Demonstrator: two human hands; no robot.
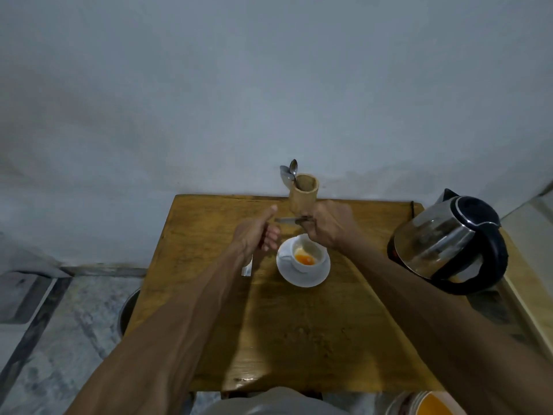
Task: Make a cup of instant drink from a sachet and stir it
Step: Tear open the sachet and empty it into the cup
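Right hand (pixel 329 224) has its grip clamped on a thin, dark, torn sachet (pixel 291 220), held level just above the white ceramic cup (pixel 308 254). Left hand (pixel 257 235) sits just beside it, thumb up, fingers loosely curled on nothing. Below the grip, orange powder lies in the cup on its white saucer (pixel 302 278). Behind stands a bamboo spoon holder (pixel 302 194); far right on the wooden table (pixel 299 333), a steel kettle (pixel 449 244).

A plain home kitchen corner: wooden table (pixel 209 295), electric kettle (pixel 449 241), spoon holder (pixel 302 194), bare plastered wall (pixel 269 85).
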